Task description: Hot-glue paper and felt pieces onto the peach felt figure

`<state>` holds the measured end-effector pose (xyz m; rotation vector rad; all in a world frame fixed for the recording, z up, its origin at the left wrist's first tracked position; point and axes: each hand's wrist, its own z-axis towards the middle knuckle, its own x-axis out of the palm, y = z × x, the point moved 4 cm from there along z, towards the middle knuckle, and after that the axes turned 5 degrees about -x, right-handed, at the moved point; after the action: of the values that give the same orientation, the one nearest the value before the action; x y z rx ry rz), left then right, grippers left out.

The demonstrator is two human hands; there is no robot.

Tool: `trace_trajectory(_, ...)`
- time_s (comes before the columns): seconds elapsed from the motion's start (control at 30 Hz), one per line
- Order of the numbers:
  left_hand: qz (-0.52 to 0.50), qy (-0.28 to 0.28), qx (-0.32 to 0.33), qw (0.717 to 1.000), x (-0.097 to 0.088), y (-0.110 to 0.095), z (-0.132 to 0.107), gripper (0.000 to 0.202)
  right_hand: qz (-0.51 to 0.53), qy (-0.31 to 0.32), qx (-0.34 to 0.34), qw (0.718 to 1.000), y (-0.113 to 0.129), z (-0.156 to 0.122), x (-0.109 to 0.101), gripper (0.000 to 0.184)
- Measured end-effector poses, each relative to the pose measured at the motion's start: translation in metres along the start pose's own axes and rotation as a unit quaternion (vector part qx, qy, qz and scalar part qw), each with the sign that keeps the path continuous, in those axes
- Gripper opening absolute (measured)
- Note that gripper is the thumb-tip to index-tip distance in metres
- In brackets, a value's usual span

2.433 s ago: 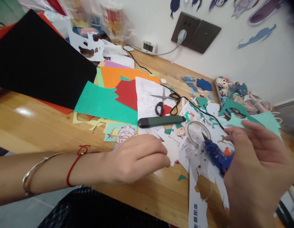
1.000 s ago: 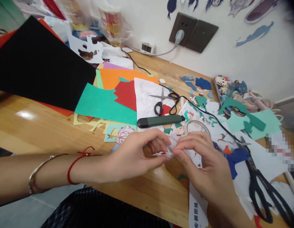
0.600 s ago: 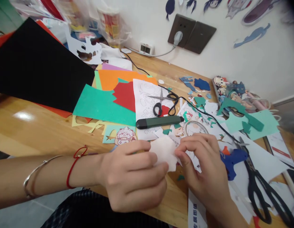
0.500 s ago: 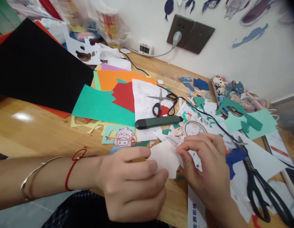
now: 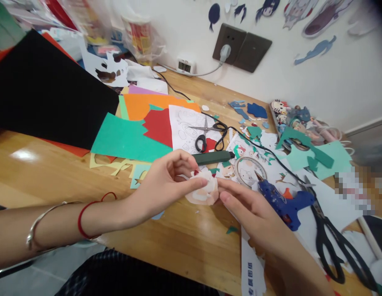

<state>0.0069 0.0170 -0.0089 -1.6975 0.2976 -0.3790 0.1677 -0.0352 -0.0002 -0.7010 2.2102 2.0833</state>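
Note:
My left hand [image 5: 166, 185] pinches a small round paper cut-out [image 5: 204, 190], white with red and tan print, and holds it just above the wooden table [image 5: 49, 176]. My right hand [image 5: 255, 213] reaches in from the right. Its stretched fingers touch the cut-out's right edge, and I cannot see them closing on it. A blue glue gun [image 5: 281, 202] lies right behind my right hand. A roll of clear tape [image 5: 248, 172] sits beyond it.
Coloured paper sheets, black [image 5: 45, 90], green [image 5: 126, 137], orange [image 5: 153, 102] and red [image 5: 158, 125], cover the left and middle. Small scissors [image 5: 206, 133] and a dark green cutter [image 5: 214, 157] lie behind my hands. Large black scissors [image 5: 332, 242] lie at the right. Scraps litter the table.
My left hand has turned the cut-out over and lifted it, now showing its printed side. My right hand has loosened from a pinch to stretched fingers. The glue gun is uncovered again.

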Motion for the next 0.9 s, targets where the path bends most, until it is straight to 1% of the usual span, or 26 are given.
trace_trajectory(0.1,-0.05,0.02,-0.037,0.998,0.002,0.002,0.003,0.025,0.052,-0.029,0.029,0.998,-0.004,0.002,0.003,0.023)
trace_trajectory(0.23,-0.072,0.024,-0.073,0.994,0.005,0.002,0.003,0.017,0.065,-0.088,0.047,0.993,-0.008,0.002,-0.002,0.019)
trace_trajectory(0.3,-0.077,0.028,-0.094,0.992,0.006,0.004,0.003,0.019,0.069,-0.102,0.045,0.991,-0.008,0.001,-0.005,0.021)
trace_trajectory(0.4,-0.086,0.044,-0.122,0.988,0.007,0.008,0.003,0.024,0.07,-0.105,0.046,0.991,-0.008,0.001,-0.006,0.022)
trace_trajectory(0.47,-0.091,0.052,-0.132,0.986,0.008,0.01,0.003,0.023,0.063,-0.108,0.044,0.991,-0.007,0.002,-0.006,0.019)
trace_trajectory(0.57,-0.095,0.045,-0.131,0.986,0.008,0.011,0.002,0.02,0.062,-0.115,0.031,0.991,-0.007,0.003,-0.006,0.017)
trace_trajectory(0.7,-0.094,0.045,-0.139,0.985,0.008,0.013,0.001,0.02,0.058,-0.162,0.014,0.985,-0.007,0.002,-0.011,0.014)
trace_trajectory(0.8,-0.088,0.052,-0.153,0.983,0.008,0.015,0.0,0.022,0.052,-0.179,0.023,0.982,-0.008,0.002,-0.014,0.015)
trace_trajectory(0.9,-0.078,0.068,-0.169,0.98,0.01,0.015,-0.001,0.018,0.066,-0.181,0.038,0.98,-0.01,0.003,-0.014,0.016)
